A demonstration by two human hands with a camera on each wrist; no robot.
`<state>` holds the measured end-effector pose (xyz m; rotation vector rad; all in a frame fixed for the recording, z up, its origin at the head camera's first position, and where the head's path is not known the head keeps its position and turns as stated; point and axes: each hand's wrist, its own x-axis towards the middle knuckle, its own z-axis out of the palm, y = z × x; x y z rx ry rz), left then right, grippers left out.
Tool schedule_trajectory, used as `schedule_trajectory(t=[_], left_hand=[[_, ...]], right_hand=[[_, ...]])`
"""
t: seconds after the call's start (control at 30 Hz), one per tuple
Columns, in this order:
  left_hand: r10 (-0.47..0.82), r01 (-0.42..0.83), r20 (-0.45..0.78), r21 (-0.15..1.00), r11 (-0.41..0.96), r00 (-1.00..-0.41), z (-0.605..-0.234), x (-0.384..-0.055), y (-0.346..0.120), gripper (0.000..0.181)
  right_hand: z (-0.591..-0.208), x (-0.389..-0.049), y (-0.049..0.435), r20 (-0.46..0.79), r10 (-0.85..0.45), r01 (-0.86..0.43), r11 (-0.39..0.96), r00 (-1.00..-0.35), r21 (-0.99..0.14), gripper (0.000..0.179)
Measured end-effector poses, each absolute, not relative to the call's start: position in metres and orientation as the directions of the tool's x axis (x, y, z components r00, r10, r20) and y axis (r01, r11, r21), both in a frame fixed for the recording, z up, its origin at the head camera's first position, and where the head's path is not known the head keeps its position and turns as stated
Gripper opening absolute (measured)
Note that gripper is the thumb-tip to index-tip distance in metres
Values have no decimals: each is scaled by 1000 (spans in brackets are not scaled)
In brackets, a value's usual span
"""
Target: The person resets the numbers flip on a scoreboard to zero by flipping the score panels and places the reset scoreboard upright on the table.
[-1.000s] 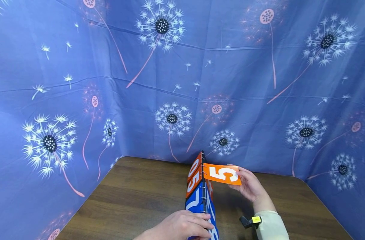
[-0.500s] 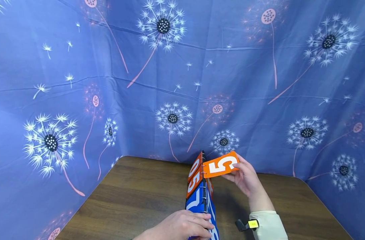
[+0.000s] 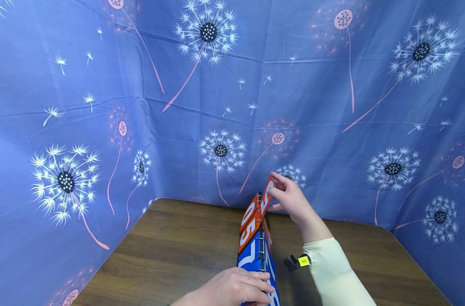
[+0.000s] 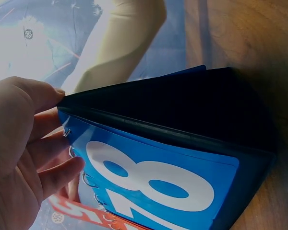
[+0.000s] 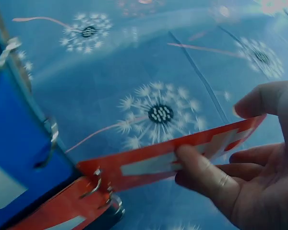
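Observation:
A tabletop flip scoreboard (image 3: 251, 251) stands like a tent in the head view, with orange and blue number cards on metal rings along its top ridge. My right hand (image 3: 293, 204) pinches an orange number card (image 5: 151, 160) between thumb and fingers. That card rises from the ridge at the far end, its ringed edge still on the rings. Over the near end, my left hand (image 3: 232, 287) holds the top of the board. In the left wrist view its thumb sits at the black corner, with fingers beside the rings and a blue card (image 4: 182, 158) showing an 8.
The scoreboard stands on a brown wooden table (image 3: 171, 250). Behind and at the sides hangs a blue cloth (image 3: 313, 97) with dandelion prints. A small black device with a yellow label (image 3: 304, 260) is strapped on the right sleeve.
The right hand has raised the orange card from lying out to the right to standing steeply above the ridge, moving left and up. The left hand stays put.

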<state>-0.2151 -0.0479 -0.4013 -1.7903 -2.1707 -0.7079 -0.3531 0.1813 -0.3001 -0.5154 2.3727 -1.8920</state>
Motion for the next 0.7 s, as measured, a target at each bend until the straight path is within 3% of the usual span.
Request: schedule_trajectory(t=[0.2, 0.43, 0.57, 0.7], left_hand=[[846, 965, 483, 228, 127, -225, -403, -215, -48, 26], [850, 987, 502, 82, 138, -161, -404, -217, -49, 26], [853, 985, 492, 103, 139, -172, -404, -216, -49, 27], [853, 970, 471, 194, 146, -223, -403, -215, -49, 28]], right_hand=[[-281, -362, 147, 138, -385, -318, 454, -912, -833, 80], [-271, -374, 104, 76, -499, -432, 654, -863, -620, 79], [-273, -378, 81, -17, -546, -462, 723, -837, -514, 73], [-280, -380, 65, -119, -596, -516, 765, -794, -385, 73]])
